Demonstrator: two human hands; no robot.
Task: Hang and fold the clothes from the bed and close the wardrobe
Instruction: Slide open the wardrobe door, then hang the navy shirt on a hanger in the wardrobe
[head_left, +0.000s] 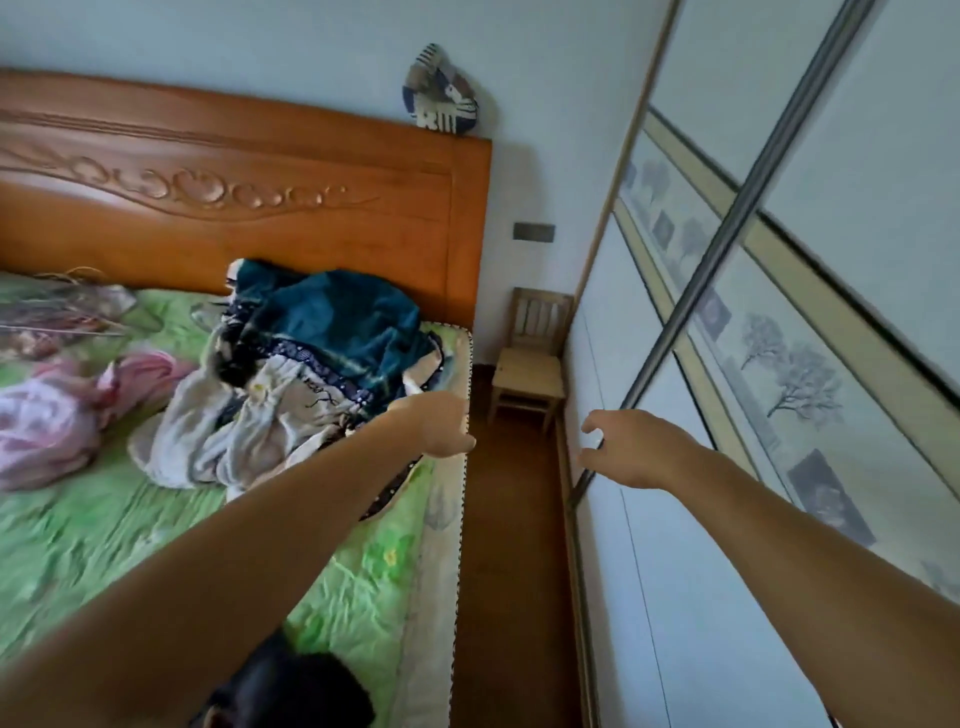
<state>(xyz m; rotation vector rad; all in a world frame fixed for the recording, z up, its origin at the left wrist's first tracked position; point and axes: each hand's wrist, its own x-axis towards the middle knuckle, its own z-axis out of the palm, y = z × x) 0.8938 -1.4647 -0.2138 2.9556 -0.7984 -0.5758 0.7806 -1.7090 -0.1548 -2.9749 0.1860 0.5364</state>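
A heap of clothes lies on the green-sheeted bed (337, 587): a teal garment (337, 322) on top, a cream garment (244, 431) under it, and a pink garment (57, 421) to the left. My left hand (441, 426) reaches over the right edge of the heap. Its fingers point away and are hidden behind the back of the hand. My right hand (628, 447) is at the sliding wardrobe door (670, 597), with finger and thumb curved on either side of the door's metal edge strip (727, 234), with a gap showing.
Several wire hangers (67, 306) lie at the bed's far left by the wooden headboard (260, 171). A small wooden chair (530, 364) stands in the narrow floor strip (509, 571) between bed and wardrobe. A dark object (291, 686) sits at the bed's near edge.
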